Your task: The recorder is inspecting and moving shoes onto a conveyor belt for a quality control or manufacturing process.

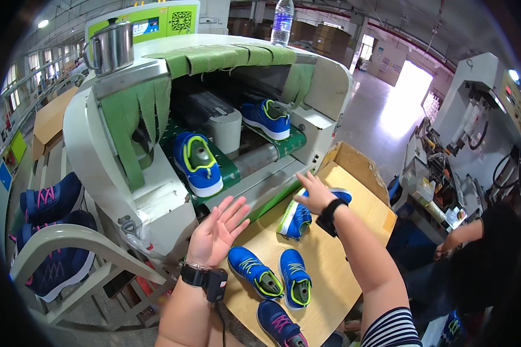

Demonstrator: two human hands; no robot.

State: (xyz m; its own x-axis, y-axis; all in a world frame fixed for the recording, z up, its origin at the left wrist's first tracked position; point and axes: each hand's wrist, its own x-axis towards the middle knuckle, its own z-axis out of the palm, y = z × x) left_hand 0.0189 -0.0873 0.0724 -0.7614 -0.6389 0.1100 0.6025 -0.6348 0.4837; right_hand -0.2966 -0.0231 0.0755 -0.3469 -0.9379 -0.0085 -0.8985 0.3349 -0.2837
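Note:
My left hand [219,230] is open and holds nothing, palm turned up and fingers spread, just in front of the machine. Above a blue sneaker with lime trim [297,221], my right hand [318,195] is open with its fingers stretched out; whether it touches the shoe I cannot tell. Another blue shoe [342,195] shows partly behind my right wrist. Nearer me on the wooden board [353,248] lie two blue sneakers, a left one [255,270] and a right one [295,279], and a navy shoe with pink laces [281,324].
Two green conveyor belts carry a blue sneaker [198,165] and another sneaker [267,120] at the opening of a white machine [84,139]. A steel mug [113,49] and water bottle [282,24] stand on top. Navy shoes [58,254] sit on a rack. A person's arm [463,234] is at right.

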